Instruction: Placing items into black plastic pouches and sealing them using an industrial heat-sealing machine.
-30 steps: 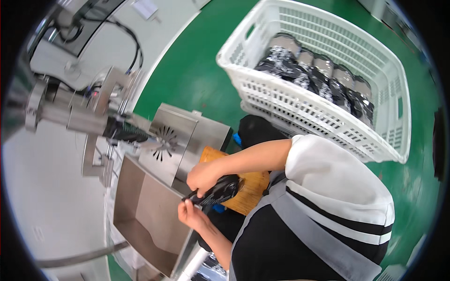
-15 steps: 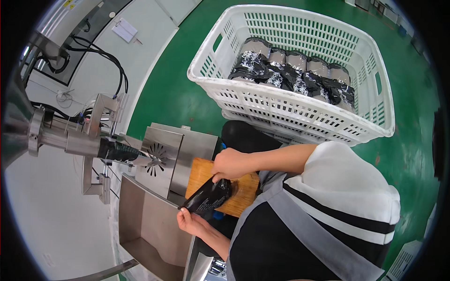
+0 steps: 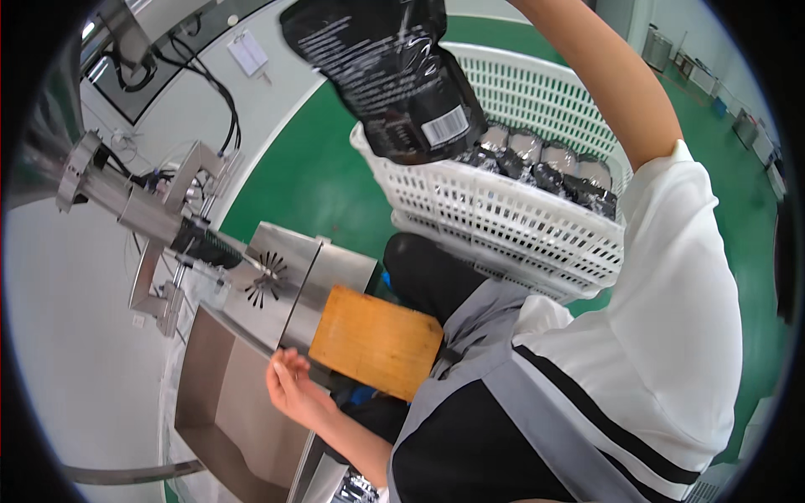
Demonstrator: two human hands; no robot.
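A filled black pouch [image 3: 390, 84] with pale print and a white barcode patch hangs large at the top of the view. Its upper end runs out of the picture. My right forearm reaches up past the top edge beside it, so the right hand itself is hidden from sight. My left hand [image 3: 295, 390] is over the near edge of the steel trough [image 3: 243, 419], fingers loosely bent and apart, holding nothing. Beside it, a wooden board [image 3: 377, 339] lies bare in front of my lap.
Behind the pouch, a white slotted crate [image 3: 503, 222] holds several clear-and-black bags [image 3: 545, 159]. A steel machine nozzle [image 3: 151, 214] with a black sleeve [image 3: 205, 243] juts in from the left, above a slotted steel plate [image 3: 264, 277].
The pouch has gone from the board, between both hands, up and away toward the crate along with my right arm. My left hand has let go of it and moved slightly left.
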